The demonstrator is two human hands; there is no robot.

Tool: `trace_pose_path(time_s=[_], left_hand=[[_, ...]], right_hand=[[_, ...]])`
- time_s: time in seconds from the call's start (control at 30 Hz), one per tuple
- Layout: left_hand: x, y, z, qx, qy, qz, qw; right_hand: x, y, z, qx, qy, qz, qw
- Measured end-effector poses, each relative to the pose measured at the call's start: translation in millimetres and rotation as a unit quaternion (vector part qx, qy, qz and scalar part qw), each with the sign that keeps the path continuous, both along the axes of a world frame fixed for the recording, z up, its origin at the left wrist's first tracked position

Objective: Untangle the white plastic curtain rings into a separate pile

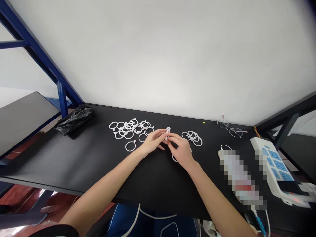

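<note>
My left hand [156, 140] and my right hand [181, 148] meet above the middle of the black table. Between their fingertips is a small white plastic piece [168, 129], gripped from both sides; its lower part is hidden by fingers. A loose pile of white curtain rings [133, 126], each with a small eyelet, lies left of my left hand. One single white ring [130, 145] lies nearer to me. To the right is a smaller group of white rings [195, 138]. Another white ring [174, 158] shows partly from under my right hand.
The black table [98, 158] stands against a white wall. A crumpled black plastic bag [75, 120] lies at the left. Eyeglasses [229, 127], a blurred-out phone-like object [242, 181] with a cable and a white power strip [274, 168] are on the right.
</note>
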State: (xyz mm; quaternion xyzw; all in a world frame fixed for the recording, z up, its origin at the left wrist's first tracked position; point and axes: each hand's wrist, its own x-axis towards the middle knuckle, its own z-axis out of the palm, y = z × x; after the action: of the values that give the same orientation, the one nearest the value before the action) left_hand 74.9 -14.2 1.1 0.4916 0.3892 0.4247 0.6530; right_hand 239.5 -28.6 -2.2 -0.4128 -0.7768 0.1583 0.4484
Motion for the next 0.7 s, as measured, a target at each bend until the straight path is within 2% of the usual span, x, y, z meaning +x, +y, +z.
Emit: trace_pose_path(time_s=[0.33, 0.53, 0.7], left_hand=[[1.2, -1.9, -7.3, 0.022, -0.018, -0.018, 0.999], [1.2, -0.3, -8.9, 0.019, -0.036, -0.022, 0.999], [2.2, -2.1, -10.2, 0.032, -0.025, -0.04, 0.998]], right_hand=[[-5.0, -1.3, -1.2, -0.004, 0.044, -0.017, 0.999], [-4.8, -2.7, 2.0, -0.058, 0.154, -0.057, 0.985], [-4.3, 0.8, -0.1, -0.133, 0.216, -0.039, 0.966]])
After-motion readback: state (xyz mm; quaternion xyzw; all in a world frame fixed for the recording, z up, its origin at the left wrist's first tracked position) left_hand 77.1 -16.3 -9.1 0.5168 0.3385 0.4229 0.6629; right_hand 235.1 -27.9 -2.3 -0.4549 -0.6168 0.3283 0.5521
